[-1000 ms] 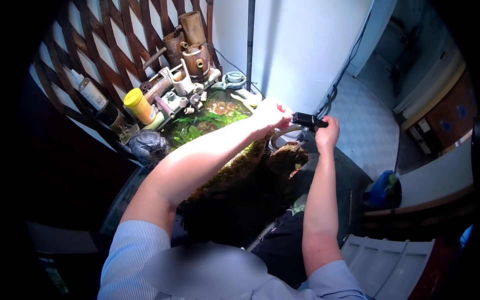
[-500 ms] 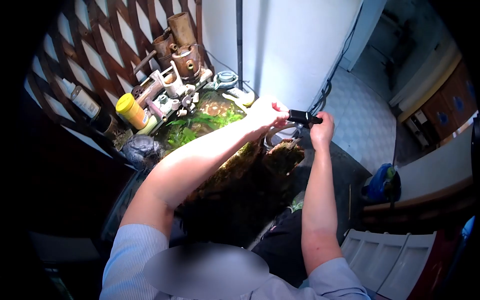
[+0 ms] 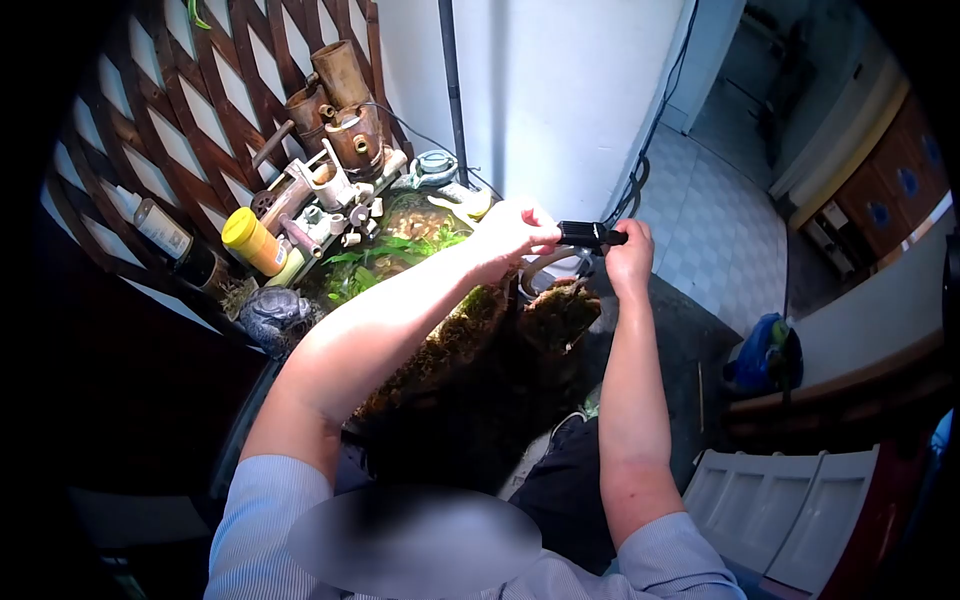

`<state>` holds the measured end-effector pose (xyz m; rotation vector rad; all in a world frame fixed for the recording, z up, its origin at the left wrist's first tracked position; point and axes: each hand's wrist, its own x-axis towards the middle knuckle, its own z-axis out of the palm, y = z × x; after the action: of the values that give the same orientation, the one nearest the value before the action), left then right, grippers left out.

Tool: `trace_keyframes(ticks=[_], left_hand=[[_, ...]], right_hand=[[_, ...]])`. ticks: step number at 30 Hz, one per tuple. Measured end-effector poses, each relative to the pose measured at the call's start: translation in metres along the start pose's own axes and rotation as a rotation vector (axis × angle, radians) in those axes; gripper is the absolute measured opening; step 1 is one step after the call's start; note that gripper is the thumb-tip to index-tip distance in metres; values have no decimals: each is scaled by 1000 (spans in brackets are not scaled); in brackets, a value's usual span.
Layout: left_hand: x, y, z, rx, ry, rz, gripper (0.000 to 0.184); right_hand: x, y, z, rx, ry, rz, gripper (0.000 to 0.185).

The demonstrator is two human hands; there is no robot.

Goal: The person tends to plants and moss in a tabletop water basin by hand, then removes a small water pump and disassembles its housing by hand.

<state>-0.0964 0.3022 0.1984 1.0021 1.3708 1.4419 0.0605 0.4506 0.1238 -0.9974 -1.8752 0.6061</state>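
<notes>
A small black device [image 3: 582,234], block-shaped with a narrower right end, is held between both hands above the far edge of a planted tank [image 3: 375,265]. My left hand [image 3: 512,238] is closed on its left end, thumb and fingers pinching it. Around the narrow right end, the fingers of my right hand [image 3: 630,260] are closed. The device's exact kind does not show. Beneath the hands are a whitish curved hose [image 3: 535,275] and a mossy piece of wood [image 3: 562,312]. Green plants [image 3: 385,262] grow beside my left forearm.
Bamboo spouts [image 3: 355,140] and pale pipe fittings [image 3: 325,185] stand along the tank's back left. Near them are a yellow-lidded container [image 3: 253,242], a bottle [image 3: 163,230] and a dark stone-like ornament [image 3: 276,318]. A black pole [image 3: 452,95] rises by the white wall.
The view has shifted slightly. The black device and both hands appear a little further left, and the device's grooved side shows more. Both hands keep their grip.
</notes>
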Motion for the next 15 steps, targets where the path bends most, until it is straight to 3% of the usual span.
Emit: trace_keyframes(ticks=[5,7,9,15], left_hand=[[0,-4,-6,-25,13,-64,13],[-4,-1,-1,-88,132,-94,13],[-3,-1,-1,-91,131,-111,13],[3,-11,-2,-122,144,-88,12]], right_hand=[[-5,-25,-16,-192,-56,-55,20],[-7,-30,-19,-279,-117,-102,21],[-7,-32,-17,-279,-89,-166,23],[-9,-50,-28,-280,-277,-207,31]])
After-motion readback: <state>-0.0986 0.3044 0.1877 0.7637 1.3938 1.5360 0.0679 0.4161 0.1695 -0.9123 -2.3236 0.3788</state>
